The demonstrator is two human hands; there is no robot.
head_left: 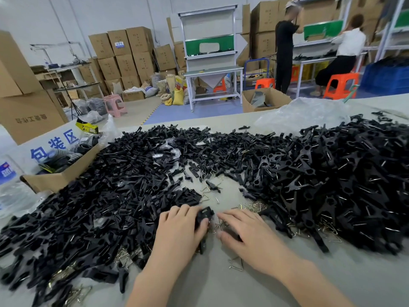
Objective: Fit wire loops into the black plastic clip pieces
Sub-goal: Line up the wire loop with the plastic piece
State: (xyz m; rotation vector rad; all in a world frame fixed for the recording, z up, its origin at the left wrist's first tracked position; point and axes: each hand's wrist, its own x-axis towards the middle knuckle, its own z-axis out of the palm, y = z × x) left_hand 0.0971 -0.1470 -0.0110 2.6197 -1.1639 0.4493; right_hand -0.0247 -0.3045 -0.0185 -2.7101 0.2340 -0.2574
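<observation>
Left hand (179, 231) is low at the centre of the pale surface (221, 284), its grip curled tight round a black clip piece (205, 214). Right hand (250, 235) lies just beside it, grip wide, fingers stretched flat and thumb apart, fingertips over a small scatter of wire loops (218, 226) between the two hands. One loose wire loop (236, 264) lies nearer the wrists. Heaps of black clip pieces flank both sides: the left heap (99, 207) and the right heap (343, 185). A cardboard box (55, 180) sits at the left edge.
</observation>
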